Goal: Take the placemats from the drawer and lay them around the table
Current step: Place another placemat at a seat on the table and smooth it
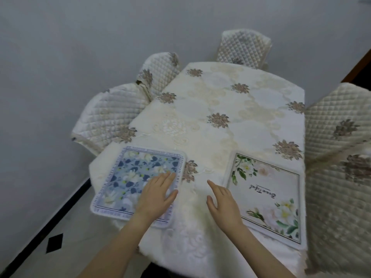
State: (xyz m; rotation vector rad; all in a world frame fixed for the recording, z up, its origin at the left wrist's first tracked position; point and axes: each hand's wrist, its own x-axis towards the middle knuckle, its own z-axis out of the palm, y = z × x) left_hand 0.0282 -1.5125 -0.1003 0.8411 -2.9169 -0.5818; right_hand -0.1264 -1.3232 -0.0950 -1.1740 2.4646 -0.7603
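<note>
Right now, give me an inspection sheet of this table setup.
Surface: table under a cream floral tablecloth, far half bare.
Job's things: blue floral placemat flat at near left edge; white floral placemat flat at near right edge.
Clutter: nothing seen.
Hands: left hand flat on the blue placemat, fingers straight; right hand open between the mats, holding nothing.
Cables: nothing seen.
Surroundings: four quilted chair covers around the table; grey wall; tiled floor with dark border. Drawer not in view.
</note>
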